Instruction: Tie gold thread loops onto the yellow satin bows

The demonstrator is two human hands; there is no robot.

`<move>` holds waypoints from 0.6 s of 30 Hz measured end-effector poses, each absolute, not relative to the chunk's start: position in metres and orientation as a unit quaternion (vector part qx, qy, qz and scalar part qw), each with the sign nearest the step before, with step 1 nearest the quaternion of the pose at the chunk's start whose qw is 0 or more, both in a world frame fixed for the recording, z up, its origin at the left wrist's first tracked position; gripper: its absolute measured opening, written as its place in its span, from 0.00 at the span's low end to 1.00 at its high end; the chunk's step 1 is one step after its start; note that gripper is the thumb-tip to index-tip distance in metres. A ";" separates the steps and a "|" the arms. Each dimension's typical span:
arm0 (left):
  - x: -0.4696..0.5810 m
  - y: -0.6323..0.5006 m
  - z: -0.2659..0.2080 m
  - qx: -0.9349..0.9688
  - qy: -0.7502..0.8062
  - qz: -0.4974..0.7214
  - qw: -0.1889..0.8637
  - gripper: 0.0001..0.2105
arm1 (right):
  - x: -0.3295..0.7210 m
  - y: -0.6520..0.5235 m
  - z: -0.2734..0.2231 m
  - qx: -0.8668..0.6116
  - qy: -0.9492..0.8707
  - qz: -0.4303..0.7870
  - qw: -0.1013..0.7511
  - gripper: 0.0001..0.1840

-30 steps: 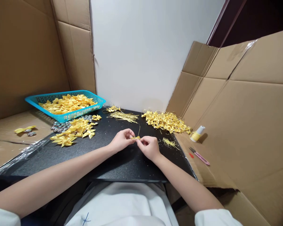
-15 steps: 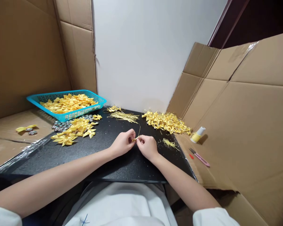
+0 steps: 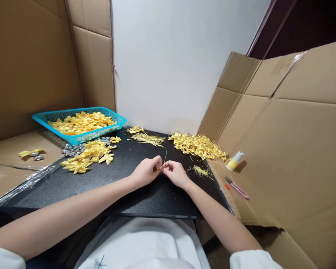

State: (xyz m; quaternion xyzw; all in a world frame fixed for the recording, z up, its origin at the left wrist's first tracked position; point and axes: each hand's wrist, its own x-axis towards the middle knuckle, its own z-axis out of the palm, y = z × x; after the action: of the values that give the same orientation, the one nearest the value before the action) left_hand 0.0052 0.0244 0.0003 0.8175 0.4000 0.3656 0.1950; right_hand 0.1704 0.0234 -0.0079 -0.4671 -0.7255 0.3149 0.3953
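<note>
Over the middle of the black tabletop, my left hand point(image 3: 146, 172) is closed on a small yellow ribbon bow point(image 3: 159, 168), mostly hidden by the fingers. A thin gold cord point(image 3: 165, 155) rises from between the hands. My right hand point(image 3: 177, 174) meets the left, thumb and forefinger pinched at the cord by the bow. Beyond the hands lies a bundle of cut gold cords point(image 3: 148, 139). To the left are loose yellow ribbon bows point(image 3: 93, 151) beside shiny silver beads point(image 3: 72, 149). A heap of yellow bows with cords point(image 3: 197, 145) sits at the right.
A blue basket point(image 3: 78, 140) of yellow bows stands at the back left. On the cardboard at right are a yellow thread spool point(image 3: 234, 161), pink-handled snips point(image 3: 238, 188) and a small red piece point(image 3: 227, 186). Yellow thread scraps point(image 3: 201, 170) lie nearer. Cardboard walls point(image 3: 296, 142) flank the table.
My right fingers have shifted slightly and loosened their curl at the cord. The left hand has barely moved and keeps hold of the bow.
</note>
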 end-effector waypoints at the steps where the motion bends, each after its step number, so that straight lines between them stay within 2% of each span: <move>1: 0.005 0.024 0.001 0.819 0.400 0.364 0.193 0.05 | 0.171 0.024 -0.008 -0.465 -0.727 0.316 0.394 0.07; 5: 0.004 0.023 0.004 0.811 0.390 0.377 0.218 0.06 | 0.171 0.024 -0.010 -0.452 -0.734 0.301 0.407 0.07; 18: 0.003 0.044 -0.008 0.666 0.349 0.404 0.521 0.18 | 0.165 0.029 -0.022 -0.429 -0.699 0.326 0.470 0.12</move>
State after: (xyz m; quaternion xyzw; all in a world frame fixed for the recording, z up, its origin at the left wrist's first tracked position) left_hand 0.0026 0.0445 -0.0078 0.6662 0.3490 0.4041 0.5206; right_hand 0.1648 0.0285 -0.0216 -0.4286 -0.6993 0.3264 0.4698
